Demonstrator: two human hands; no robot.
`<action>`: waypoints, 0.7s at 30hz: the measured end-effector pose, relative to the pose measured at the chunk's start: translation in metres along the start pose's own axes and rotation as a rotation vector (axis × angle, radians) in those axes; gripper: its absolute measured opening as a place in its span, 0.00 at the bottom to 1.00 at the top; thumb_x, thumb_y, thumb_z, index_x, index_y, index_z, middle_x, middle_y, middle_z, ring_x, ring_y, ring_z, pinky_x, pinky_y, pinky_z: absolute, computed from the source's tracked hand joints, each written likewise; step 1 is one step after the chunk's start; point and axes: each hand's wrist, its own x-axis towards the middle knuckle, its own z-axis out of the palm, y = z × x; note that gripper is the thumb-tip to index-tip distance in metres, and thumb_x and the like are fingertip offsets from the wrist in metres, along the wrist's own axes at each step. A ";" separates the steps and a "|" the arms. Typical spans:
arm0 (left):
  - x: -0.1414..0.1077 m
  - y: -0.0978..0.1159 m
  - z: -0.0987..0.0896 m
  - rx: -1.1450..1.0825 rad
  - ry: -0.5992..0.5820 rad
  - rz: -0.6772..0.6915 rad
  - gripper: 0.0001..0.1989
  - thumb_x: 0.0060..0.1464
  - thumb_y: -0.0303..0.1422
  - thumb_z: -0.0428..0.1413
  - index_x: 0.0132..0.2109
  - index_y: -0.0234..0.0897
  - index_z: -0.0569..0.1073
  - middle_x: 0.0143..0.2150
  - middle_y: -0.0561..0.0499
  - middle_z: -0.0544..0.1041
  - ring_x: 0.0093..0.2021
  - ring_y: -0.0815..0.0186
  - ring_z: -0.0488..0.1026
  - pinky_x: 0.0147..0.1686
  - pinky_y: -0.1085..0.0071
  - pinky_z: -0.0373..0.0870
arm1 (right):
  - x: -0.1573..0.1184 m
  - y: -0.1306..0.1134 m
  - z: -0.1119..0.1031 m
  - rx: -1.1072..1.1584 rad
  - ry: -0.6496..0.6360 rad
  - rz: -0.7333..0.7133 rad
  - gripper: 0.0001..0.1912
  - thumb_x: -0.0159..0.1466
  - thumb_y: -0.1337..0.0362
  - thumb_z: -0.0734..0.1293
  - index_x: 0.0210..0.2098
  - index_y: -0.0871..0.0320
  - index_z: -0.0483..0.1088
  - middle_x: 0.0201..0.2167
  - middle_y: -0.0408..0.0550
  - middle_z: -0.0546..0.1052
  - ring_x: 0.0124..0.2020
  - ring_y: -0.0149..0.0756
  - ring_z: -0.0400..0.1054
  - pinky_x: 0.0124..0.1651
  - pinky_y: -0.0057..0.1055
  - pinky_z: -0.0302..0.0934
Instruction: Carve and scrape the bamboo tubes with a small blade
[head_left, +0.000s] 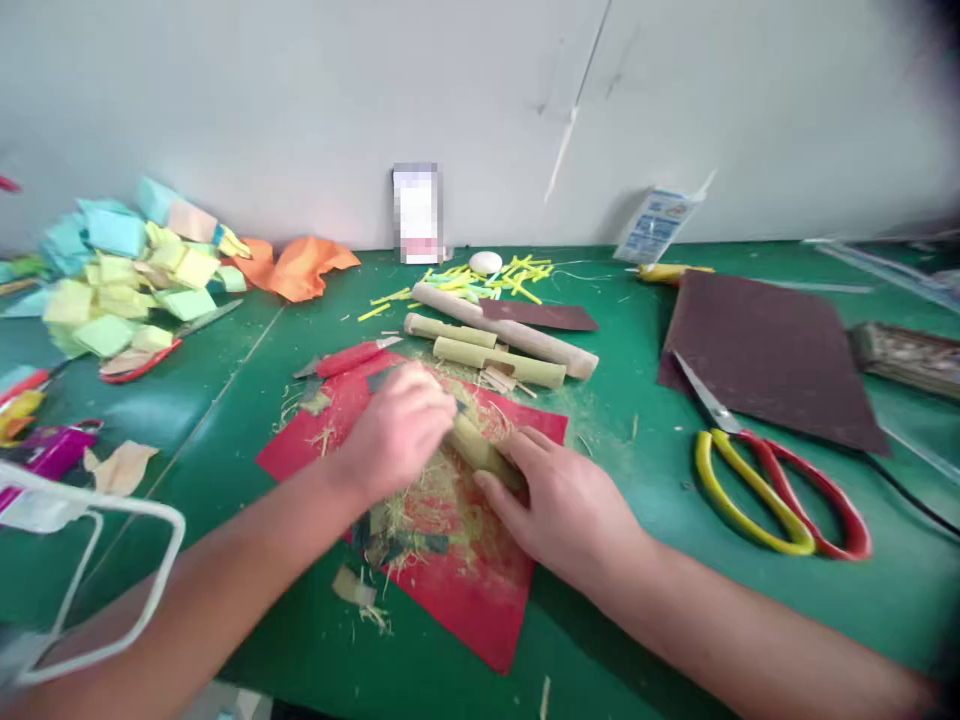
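Observation:
My right hand point(566, 500) grips a short pale green bamboo-like tube point(478, 446) at its near end, thumb on one side and fingers on the other. At the tube's far left end is my left hand point(403, 425), its fingers curled closed; what they hold is blurred, with a small dark edge showing by the fingertips. Beneath both hands lies a red sheet point(495, 610) strewn with fine shavings. Just beyond, two more short tubes point(517, 364) and a longer pale stick point(536, 343) rest on the green table point(637, 630).
Scissors point(780, 490) and a dark brown sheet point(765, 360) lie at the right. A red-handled knife point(352, 358) is behind my left hand. Folded paper pieces point(135, 270) and orange paper point(300, 268) are at the back left. A white wire frame point(176, 520) stands front left.

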 end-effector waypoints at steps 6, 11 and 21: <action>0.000 -0.027 -0.005 0.096 0.076 -0.045 0.07 0.60 0.26 0.54 0.38 0.37 0.77 0.38 0.49 0.80 0.45 0.61 0.69 0.50 0.56 0.67 | 0.003 -0.002 -0.002 -0.031 0.006 0.020 0.11 0.64 0.56 0.60 0.30 0.56 0.62 0.30 0.45 0.70 0.27 0.33 0.63 0.27 0.29 0.47; 0.001 -0.026 -0.003 0.083 0.128 -0.085 0.07 0.59 0.25 0.54 0.40 0.36 0.77 0.39 0.48 0.80 0.46 0.61 0.69 0.52 0.55 0.68 | 0.004 0.000 0.002 -0.046 0.029 0.006 0.11 0.64 0.56 0.60 0.30 0.56 0.63 0.30 0.45 0.71 0.27 0.33 0.64 0.27 0.29 0.47; 0.001 -0.006 0.003 0.114 0.036 -0.074 0.08 0.60 0.26 0.53 0.40 0.37 0.76 0.40 0.50 0.80 0.47 0.62 0.70 0.61 0.51 0.57 | 0.005 0.002 0.000 -0.056 0.020 0.005 0.12 0.65 0.56 0.60 0.30 0.57 0.65 0.32 0.46 0.73 0.30 0.35 0.67 0.29 0.30 0.51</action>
